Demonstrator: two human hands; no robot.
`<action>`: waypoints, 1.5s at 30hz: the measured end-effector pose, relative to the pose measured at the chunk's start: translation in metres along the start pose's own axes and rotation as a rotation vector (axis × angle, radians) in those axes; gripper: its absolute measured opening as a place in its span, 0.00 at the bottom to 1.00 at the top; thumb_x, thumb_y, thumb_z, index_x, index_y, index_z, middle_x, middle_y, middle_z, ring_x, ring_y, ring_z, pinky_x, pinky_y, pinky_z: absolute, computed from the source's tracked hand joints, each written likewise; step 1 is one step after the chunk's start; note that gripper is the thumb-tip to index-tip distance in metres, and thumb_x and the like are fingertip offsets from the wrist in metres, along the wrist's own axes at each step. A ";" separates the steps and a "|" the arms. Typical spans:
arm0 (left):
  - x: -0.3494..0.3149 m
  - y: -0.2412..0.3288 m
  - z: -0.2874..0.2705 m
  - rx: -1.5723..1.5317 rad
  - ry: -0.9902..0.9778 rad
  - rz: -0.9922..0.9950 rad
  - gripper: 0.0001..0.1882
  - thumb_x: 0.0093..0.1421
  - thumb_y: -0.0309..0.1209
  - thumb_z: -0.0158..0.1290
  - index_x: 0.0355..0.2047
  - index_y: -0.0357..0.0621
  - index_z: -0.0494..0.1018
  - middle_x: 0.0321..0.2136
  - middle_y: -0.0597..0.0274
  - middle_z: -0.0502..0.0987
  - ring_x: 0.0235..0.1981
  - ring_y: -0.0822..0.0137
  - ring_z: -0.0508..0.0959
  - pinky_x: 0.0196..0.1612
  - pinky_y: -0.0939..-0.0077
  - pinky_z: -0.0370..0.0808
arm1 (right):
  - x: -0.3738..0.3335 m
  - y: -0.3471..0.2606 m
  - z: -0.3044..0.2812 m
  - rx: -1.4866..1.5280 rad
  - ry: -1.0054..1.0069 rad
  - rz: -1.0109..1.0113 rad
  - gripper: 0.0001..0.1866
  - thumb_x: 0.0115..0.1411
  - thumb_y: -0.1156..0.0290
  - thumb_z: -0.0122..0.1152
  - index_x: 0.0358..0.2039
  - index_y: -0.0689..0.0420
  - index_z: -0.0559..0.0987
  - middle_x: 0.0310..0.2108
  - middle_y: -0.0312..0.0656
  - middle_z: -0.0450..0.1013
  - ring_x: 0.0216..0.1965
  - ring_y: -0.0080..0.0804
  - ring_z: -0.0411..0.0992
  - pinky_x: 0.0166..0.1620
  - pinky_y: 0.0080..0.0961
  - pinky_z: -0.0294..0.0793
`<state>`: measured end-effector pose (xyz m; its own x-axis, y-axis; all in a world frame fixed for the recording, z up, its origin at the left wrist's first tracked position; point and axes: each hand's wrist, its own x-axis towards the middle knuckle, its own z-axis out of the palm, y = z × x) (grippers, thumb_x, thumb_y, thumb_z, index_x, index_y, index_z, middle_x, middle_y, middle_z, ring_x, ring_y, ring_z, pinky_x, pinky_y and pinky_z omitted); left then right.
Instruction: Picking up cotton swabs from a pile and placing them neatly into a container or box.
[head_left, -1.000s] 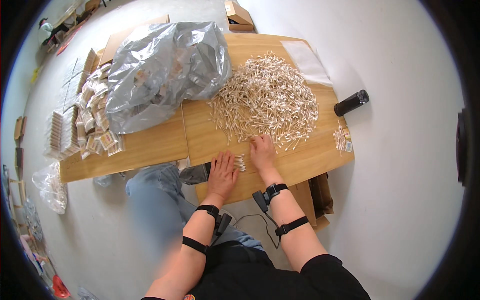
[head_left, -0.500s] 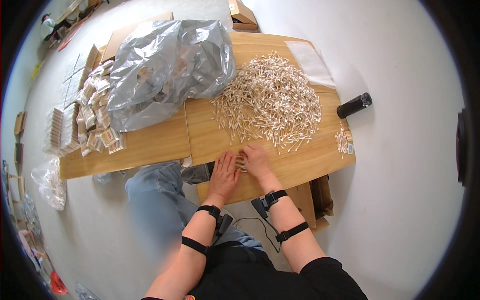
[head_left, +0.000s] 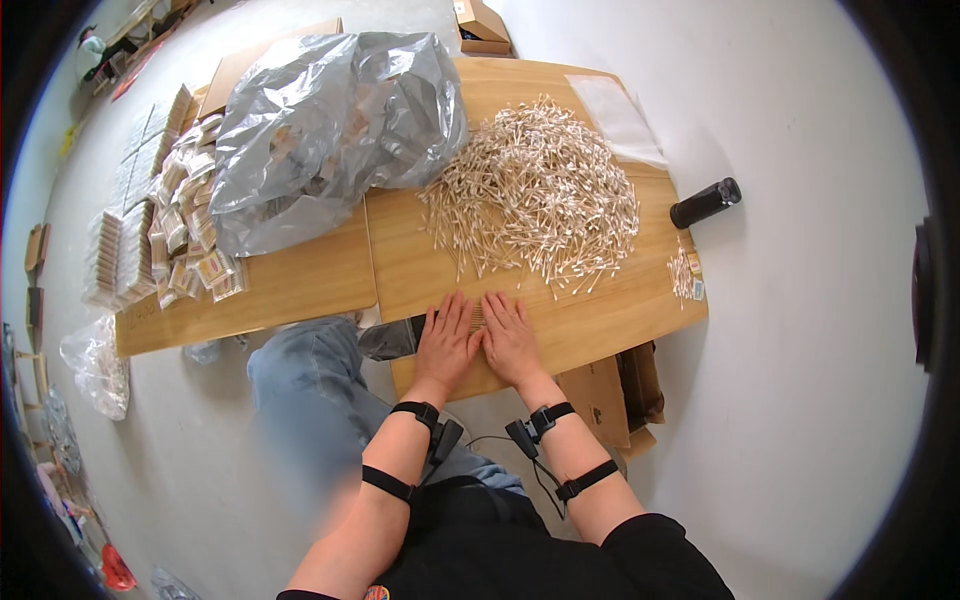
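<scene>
Near the front edge of the wooden table (head_left: 590, 330), my left hand (head_left: 447, 342) lies flat with its fingers stretched out. My right hand (head_left: 511, 340) rests beside it, also flat, thumbs close together. Between the two hands shows a small row of cotton swabs (head_left: 478, 318), lying side by side; the palms and fingers touch its sides and hide part of it. A dark plastic piece (head_left: 390, 340) sticks out to the left of my left hand. Just beyond my fingers spreads a big loose heap of cotton swabs (head_left: 540, 195).
A large grey plastic bag (head_left: 330, 140) covers the table's back left. Left of it lie packed swab bags (head_left: 185, 230) and stacked packs (head_left: 135, 255). At the right edge are a black cylinder (head_left: 705, 203), a few loose swabs (head_left: 682, 275) and a white sheet (head_left: 615, 115).
My right hand has gone from bent, gathered fingers over the swab row to lying flat and stretched out beside it. My left hand stays flat, fingers slightly more spread.
</scene>
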<state>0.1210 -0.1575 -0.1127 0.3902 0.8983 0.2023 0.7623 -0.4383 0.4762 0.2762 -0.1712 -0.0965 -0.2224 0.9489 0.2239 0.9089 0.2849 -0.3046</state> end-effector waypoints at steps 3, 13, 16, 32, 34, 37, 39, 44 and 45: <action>0.000 0.001 0.001 0.017 -0.008 0.013 0.28 0.66 0.40 0.46 0.63 0.39 0.61 0.65 0.50 0.59 0.67 0.53 0.58 0.68 0.52 0.51 | 0.000 0.001 0.000 0.042 0.063 0.027 0.23 0.59 0.71 0.54 0.56 0.60 0.72 0.58 0.49 0.67 0.63 0.46 0.62 0.65 0.46 0.55; 0.001 0.003 0.005 0.106 -0.036 -0.018 0.28 0.66 0.38 0.45 0.63 0.38 0.60 0.66 0.52 0.59 0.67 0.55 0.57 0.68 0.52 0.51 | -0.017 -0.006 0.001 0.305 0.352 0.259 0.07 0.47 0.81 0.55 0.23 0.56 0.80 0.34 0.43 0.74 0.50 0.47 0.72 0.50 0.39 0.70; 0.001 0.003 0.005 0.133 -0.034 -0.019 0.28 0.66 0.39 0.44 0.63 0.40 0.60 0.66 0.54 0.58 0.68 0.57 0.56 0.68 0.53 0.50 | -0.015 -0.010 0.001 0.288 0.362 0.263 0.06 0.47 0.81 0.55 0.22 0.55 0.79 0.34 0.42 0.74 0.50 0.46 0.72 0.49 0.38 0.70; 0.002 0.003 0.002 0.113 -0.082 -0.034 0.29 0.67 0.40 0.42 0.65 0.40 0.57 0.67 0.53 0.57 0.69 0.57 0.54 0.69 0.53 0.47 | -0.015 -0.007 0.003 0.270 0.358 0.271 0.08 0.44 0.81 0.54 0.25 0.55 0.79 0.35 0.43 0.74 0.49 0.46 0.72 0.50 0.38 0.69; 0.002 0.003 0.002 0.115 -0.077 -0.033 0.29 0.67 0.40 0.42 0.65 0.40 0.57 0.67 0.53 0.57 0.69 0.57 0.54 0.69 0.53 0.47 | -0.015 -0.006 0.002 0.278 0.343 0.244 0.09 0.44 0.81 0.54 0.26 0.55 0.79 0.35 0.42 0.73 0.49 0.46 0.72 0.51 0.38 0.69; 0.003 0.004 0.003 0.120 -0.076 -0.028 0.29 0.67 0.40 0.42 0.65 0.39 0.57 0.67 0.53 0.57 0.69 0.57 0.54 0.69 0.53 0.47 | -0.014 -0.006 0.003 0.263 0.386 0.280 0.10 0.44 0.81 0.55 0.27 0.55 0.80 0.34 0.42 0.73 0.49 0.46 0.72 0.51 0.39 0.69; 0.003 0.004 0.003 0.122 -0.081 -0.026 0.29 0.67 0.40 0.42 0.65 0.39 0.57 0.67 0.53 0.56 0.69 0.57 0.54 0.69 0.53 0.47 | -0.014 -0.006 0.002 0.266 0.373 0.273 0.11 0.44 0.81 0.55 0.28 0.54 0.80 0.34 0.42 0.73 0.49 0.45 0.72 0.51 0.39 0.69; 0.001 0.002 0.003 0.122 -0.070 -0.035 0.29 0.66 0.39 0.43 0.65 0.40 0.57 0.67 0.54 0.56 0.69 0.57 0.54 0.69 0.53 0.47 | -0.013 -0.009 0.000 0.279 0.349 0.268 0.12 0.44 0.81 0.54 0.29 0.54 0.80 0.35 0.42 0.73 0.49 0.45 0.72 0.52 0.39 0.69; 0.001 0.002 0.003 0.122 -0.069 -0.035 0.29 0.66 0.39 0.43 0.65 0.40 0.57 0.67 0.54 0.56 0.69 0.57 0.54 0.69 0.53 0.47 | -0.013 -0.009 0.000 0.279 0.356 0.270 0.12 0.44 0.81 0.55 0.29 0.54 0.80 0.35 0.42 0.73 0.49 0.45 0.72 0.52 0.39 0.69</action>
<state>0.1250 -0.1574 -0.1139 0.3939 0.9104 0.1263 0.8315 -0.4115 0.3732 0.2710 -0.1857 -0.0964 0.1846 0.9025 0.3891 0.7778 0.1078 -0.6192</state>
